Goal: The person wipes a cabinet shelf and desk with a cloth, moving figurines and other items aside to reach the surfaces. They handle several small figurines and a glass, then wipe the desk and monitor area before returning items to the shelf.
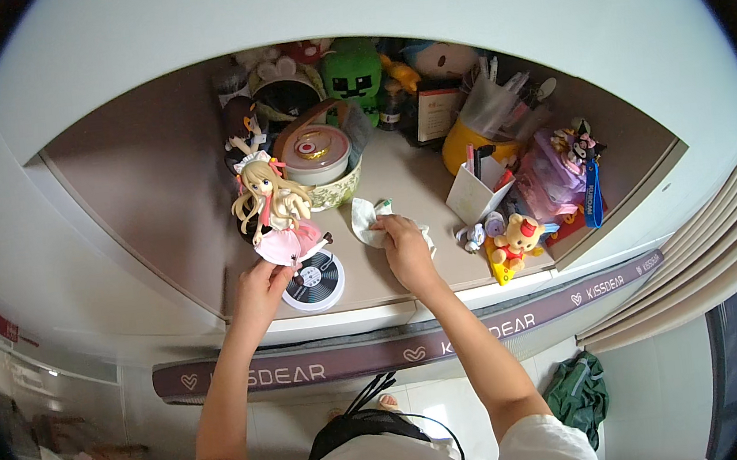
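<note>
My left hand (260,292) grips an anime figurine (277,219) low down, near its pink skirt. Long blond hair and a white headpiece mark the figurine, which stands over a round base (315,282) styled like a black vinyl record near the shelf's front edge. With its fingers bent, my right hand (405,246) presses a crumpled white wipe (365,220) onto the shelf board (396,167). Behind the figurine is a green patterned bowl (341,191) with a lidded white container (318,158) in it. A dark-haired figurine (240,122) is partly hidden farther back.
On the right are a white pen holder (477,194), a yellow container (466,141), a small bear figure (517,242) and a pink-purple bag (549,176). A green plush (351,75) sits at the back. A padded bed rail (380,355) runs below the shelf.
</note>
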`<move>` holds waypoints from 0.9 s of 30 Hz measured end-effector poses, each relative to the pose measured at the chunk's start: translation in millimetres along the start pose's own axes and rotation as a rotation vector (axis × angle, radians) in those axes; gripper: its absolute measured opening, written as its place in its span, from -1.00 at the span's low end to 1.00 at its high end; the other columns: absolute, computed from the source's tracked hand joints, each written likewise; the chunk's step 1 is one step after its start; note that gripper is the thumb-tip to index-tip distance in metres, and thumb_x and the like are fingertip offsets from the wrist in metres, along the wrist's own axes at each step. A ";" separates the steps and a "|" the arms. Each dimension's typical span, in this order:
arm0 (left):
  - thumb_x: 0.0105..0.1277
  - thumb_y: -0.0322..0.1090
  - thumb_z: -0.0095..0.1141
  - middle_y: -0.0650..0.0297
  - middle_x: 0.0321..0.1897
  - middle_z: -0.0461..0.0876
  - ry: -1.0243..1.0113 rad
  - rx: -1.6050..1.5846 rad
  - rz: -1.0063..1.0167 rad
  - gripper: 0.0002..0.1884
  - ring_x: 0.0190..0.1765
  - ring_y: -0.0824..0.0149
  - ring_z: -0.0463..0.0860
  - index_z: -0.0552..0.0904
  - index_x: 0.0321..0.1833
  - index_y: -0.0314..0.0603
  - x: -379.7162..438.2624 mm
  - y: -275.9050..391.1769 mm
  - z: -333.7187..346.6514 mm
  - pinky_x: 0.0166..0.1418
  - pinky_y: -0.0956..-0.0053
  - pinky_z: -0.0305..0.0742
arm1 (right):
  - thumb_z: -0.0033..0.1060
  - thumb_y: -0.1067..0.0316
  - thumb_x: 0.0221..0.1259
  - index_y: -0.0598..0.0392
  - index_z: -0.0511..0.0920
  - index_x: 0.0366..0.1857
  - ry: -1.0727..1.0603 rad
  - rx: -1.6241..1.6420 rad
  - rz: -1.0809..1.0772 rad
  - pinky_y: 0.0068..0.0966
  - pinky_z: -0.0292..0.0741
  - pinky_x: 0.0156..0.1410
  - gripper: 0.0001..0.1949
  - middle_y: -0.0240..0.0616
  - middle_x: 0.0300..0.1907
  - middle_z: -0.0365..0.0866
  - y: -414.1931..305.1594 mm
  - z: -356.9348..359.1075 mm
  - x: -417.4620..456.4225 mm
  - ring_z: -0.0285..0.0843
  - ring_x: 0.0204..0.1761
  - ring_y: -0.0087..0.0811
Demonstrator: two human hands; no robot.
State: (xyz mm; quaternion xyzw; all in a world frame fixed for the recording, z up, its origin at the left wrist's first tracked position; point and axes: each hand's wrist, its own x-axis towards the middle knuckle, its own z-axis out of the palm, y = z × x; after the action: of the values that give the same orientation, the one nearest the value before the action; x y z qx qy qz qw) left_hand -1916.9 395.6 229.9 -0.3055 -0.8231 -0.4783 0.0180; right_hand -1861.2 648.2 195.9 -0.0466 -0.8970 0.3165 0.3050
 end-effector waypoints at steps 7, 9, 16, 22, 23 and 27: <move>0.26 -0.30 0.14 0.06 -0.45 0.63 0.016 0.018 0.054 -0.80 -0.42 0.14 0.64 0.59 -0.12 -0.21 3.8 9.8 7.4 -0.33 0.35 0.47 | -0.10 0.36 0.14 0.18 0.49 -0.11 0.155 -0.325 0.307 -0.16 0.39 0.11 -0.73 0.08 -0.07 0.54 94.7 24.3 110.7 0.46 0.00 0.06; 0.25 -0.27 0.16 0.05 -0.44 0.62 -0.006 0.004 0.026 -0.78 -0.42 0.10 0.62 0.59 -0.13 -0.22 4.1 12.0 5.4 -0.33 0.32 0.47 | -0.09 0.39 0.13 0.15 0.51 -0.11 0.048 -0.279 0.286 -0.18 0.39 0.10 -0.74 0.02 -0.10 0.56 94.5 24.0 115.1 0.46 -0.01 0.03; 0.24 -0.26 0.17 0.06 -0.48 0.63 0.080 0.036 0.048 -0.78 -0.45 0.07 0.62 0.58 -0.14 -0.21 -2.2 -2.6 5.7 -0.37 0.30 0.46 | -0.15 0.60 0.04 0.16 0.51 -0.28 -0.062 0.107 -0.061 -0.20 0.41 -0.02 -0.79 0.04 -0.26 0.57 9.6 -6.6 14.0 0.49 -0.14 0.06; 0.24 -0.25 0.18 0.10 -0.47 0.63 0.096 0.041 0.067 -0.79 -0.45 0.13 0.63 0.59 -0.14 -0.17 1.0 5.1 7.8 -0.37 0.33 0.47 | -0.10 0.69 -0.01 0.20 0.53 -0.34 -0.399 0.390 -0.049 -0.39 0.37 0.18 -0.79 -0.10 -0.04 0.59 -36.2 -65.1 -58.0 0.50 0.06 -0.13; 0.23 -0.26 0.18 0.09 -0.48 0.63 0.095 0.060 0.069 -0.79 -0.46 0.14 0.63 0.59 -0.14 -0.17 1.2 4.3 7.5 -0.37 0.34 0.47 | -0.10 0.69 0.00 0.19 0.55 -0.34 -0.453 0.448 -0.019 -0.40 0.37 0.17 -0.79 -0.10 -0.05 0.59 -36.9 -74.3 -62.2 0.50 0.05 -0.14; 0.23 -0.26 0.19 0.09 -0.49 0.61 0.111 0.066 0.089 -0.79 -0.48 0.15 0.62 0.59 -0.15 -0.18 0.0 5.1 7.6 -0.37 0.35 0.46 | -0.17 0.70 0.06 0.23 0.56 -0.27 -0.409 0.407 0.371 -0.49 0.34 0.18 -0.75 -0.10 0.00 0.57 -38.0 -97.6 -62.1 0.46 0.10 -0.28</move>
State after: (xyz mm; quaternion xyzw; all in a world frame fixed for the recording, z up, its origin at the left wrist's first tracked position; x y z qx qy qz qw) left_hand -1912.3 403.5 229.7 -0.3138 -0.8218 -0.4659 0.0951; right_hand -1750.5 653.5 246.3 -0.0828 -0.8343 0.5418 0.0591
